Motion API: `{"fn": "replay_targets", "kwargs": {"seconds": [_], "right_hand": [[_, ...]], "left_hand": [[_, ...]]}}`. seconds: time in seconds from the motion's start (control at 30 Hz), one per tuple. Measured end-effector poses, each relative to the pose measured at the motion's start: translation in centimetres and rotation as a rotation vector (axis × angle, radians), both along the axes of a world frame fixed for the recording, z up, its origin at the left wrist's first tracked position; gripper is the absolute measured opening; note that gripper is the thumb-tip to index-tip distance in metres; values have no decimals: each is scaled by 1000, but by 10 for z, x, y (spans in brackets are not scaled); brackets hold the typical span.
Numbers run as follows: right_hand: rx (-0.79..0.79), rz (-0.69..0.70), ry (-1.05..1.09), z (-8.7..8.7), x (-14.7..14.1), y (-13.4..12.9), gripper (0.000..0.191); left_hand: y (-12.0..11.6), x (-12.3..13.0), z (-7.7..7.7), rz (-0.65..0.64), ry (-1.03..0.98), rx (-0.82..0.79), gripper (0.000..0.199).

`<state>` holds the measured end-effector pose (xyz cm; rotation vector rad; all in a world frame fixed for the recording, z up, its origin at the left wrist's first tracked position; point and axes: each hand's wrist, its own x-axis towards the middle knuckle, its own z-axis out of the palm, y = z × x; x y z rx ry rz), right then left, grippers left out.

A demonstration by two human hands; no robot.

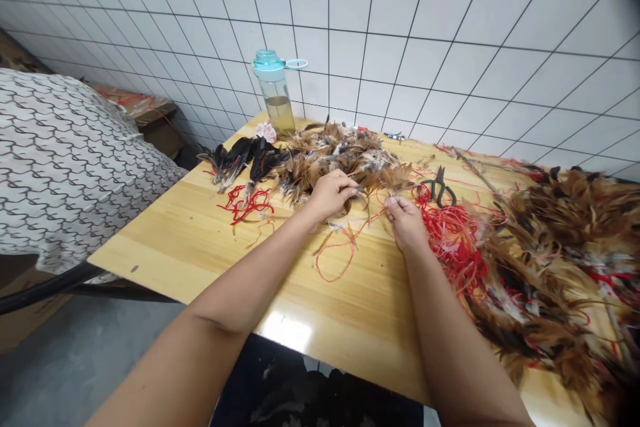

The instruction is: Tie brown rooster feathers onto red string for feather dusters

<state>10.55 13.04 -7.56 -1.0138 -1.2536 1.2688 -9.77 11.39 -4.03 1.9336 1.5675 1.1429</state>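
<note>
My right hand [406,221] is closed in a pinch at the base of a small bunch of brown feathers [397,177], whose tips fan away from me. To its left, my left hand [331,195] has thumb and fingers pressed together at the edge of a big pile of brown and white feathers [340,150]. What those fingers hold is too small to make out. A loop of red string [336,279] lies on the wooden table [200,253] between my forearms, with a strand running up toward my right hand.
Black-handled scissors [440,190] and a tangle of red string [455,240] lie right of my right hand. Strung brown feathers [550,267] cover the table's right side. Black feather bunches [263,159] and a water bottle [277,97] stand left, near the tiled wall [390,7].
</note>
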Motion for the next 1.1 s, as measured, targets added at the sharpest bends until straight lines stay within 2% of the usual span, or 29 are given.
{"fn": "replay_targets", "kwargs": {"seconds": [0.13,0.3,0.5,0.57,0.73,0.83,1.1], "right_hand": [[28,-18,-77,-2,-1,0,37],[24,-2,-128,-6,-4,0,36],[37,-5,-204,-4,-10,-1,33],[29,-17,-200,-4,-11,-1,33],[49,-34,-222,-2,-12,-2,31],[38,-31,-247,0,-13,-4,30],[33,-18,-268,-1,-15,-5,33]], "left_hand": [[-5,16,2,-36,-288,-108,11],[-12,35,-4,-106,-594,-240,14],[-14,42,-5,-102,-744,-313,12],[-13,42,-4,-97,-737,-326,11],[-12,39,-3,-58,-580,-215,13],[-12,37,-4,-34,-537,-202,15],[-12,33,-4,-61,-335,-110,11]]}}
